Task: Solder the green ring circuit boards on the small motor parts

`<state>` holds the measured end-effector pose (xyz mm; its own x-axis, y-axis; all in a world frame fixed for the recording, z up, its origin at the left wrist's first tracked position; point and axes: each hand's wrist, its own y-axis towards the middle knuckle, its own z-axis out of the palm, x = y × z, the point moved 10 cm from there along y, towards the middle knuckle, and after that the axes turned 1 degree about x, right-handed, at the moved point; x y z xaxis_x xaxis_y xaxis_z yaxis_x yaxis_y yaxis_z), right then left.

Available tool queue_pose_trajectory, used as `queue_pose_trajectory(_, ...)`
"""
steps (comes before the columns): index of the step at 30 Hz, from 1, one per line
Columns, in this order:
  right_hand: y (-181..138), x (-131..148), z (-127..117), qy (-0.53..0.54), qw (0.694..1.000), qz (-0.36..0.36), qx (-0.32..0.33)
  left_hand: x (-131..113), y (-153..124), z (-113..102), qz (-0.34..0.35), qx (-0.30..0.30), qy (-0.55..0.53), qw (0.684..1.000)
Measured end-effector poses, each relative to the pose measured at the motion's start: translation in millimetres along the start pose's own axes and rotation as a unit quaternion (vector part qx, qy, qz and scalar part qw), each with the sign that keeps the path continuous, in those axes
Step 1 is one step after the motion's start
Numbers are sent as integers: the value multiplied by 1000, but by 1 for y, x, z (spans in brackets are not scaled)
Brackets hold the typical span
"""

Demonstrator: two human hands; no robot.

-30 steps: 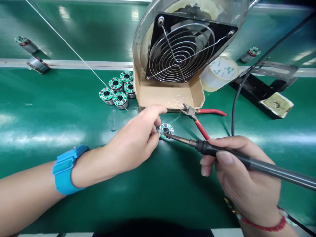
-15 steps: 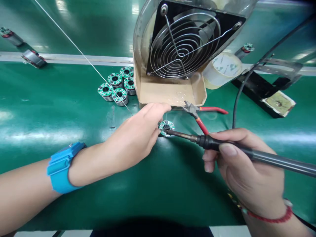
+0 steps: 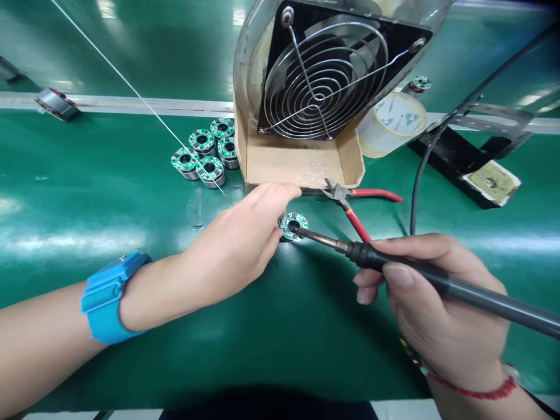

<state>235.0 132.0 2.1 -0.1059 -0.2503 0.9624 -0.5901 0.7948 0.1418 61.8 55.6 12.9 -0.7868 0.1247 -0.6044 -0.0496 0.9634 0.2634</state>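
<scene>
A small motor stator with a round green circuit board (image 3: pixel 294 226) rests on the green bench below the cardboard tray. My left hand (image 3: pixel 245 236) is closed at its left edge, the fingertips partly hidden behind the hand. A thin strand of solder wire (image 3: pixel 151 108) runs from the upper left into that hand. Like a pen, my right hand (image 3: pixel 437 297) grips a soldering iron (image 3: pixel 406 265). The iron's tip is at the board, near its centre hole. Just above the iron lie red-handled cutting pliers (image 3: pixel 339 192), jaws against the tray's front edge.
A fan with a wire guard (image 3: pixel 319 96) stands in a cardboard tray (image 3: pixel 284 163) holding tiny clippings. Several stators (image 3: pixel 202 140) are grouped left of it. To the right are a tape roll (image 3: pixel 396 122), an iron stand with a sponge (image 3: pixel 492 182) and a black cable (image 3: pixel 422 169).
The soldering iron's handle end has swung slightly down, with my right hand shifting a little lower. The left hand keeps its place by the stator. The whole view has drifted slightly.
</scene>
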Motion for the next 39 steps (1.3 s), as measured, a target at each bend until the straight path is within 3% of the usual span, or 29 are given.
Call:
queue_pose_trajectory(5, 8, 16, -26, -72, 988, -76, -116, 10, -2, -2, -38, 4, -36, 999)
queue_pose_trajectory(8, 25, 33, -38, -282, 929, -180, -159, 18, -3, 2, -86, 36, -70, 993)
queue_pose_trajectory(9, 34, 33, -36, -358, 899, -209, -143, 20, -3, 5, -98, 51, -67, 992)
queue_pose_trajectory(10, 45, 26, -33, -397, 888, -210, -102, 21, -3, 9, -106, 67, -55, 991)
queue_pose_trajectory(13, 66, -4, -34, -425, 891, -159, 2, 20, -3, 22, -99, 113, 4, 989)
queue_pose_trajectory(16, 60, -13, -38, -409, 898, -161, 2, 17, -2, 29, -70, 119, -7, 990)
queue_pose_trajectory(20, 44, -29, -19, -395, 900, -173, 71, 10, 0, 21, -25, 83, -110, 990)
queue_pose_trajectory(23, 43, -39, -18, -422, 889, -164, 67, 6, 0, 14, -2, 65, -138, 988)
queue_pose_trajectory(30, 32, -17, -19, -412, 890, -191, 54, 11, -1, 8, -38, 46, -117, 991)
queue_pose_trajectory(39, 12, 14, 15, -433, 856, -226, 167, 7, 1, -4, -25, 19, -36, 999)
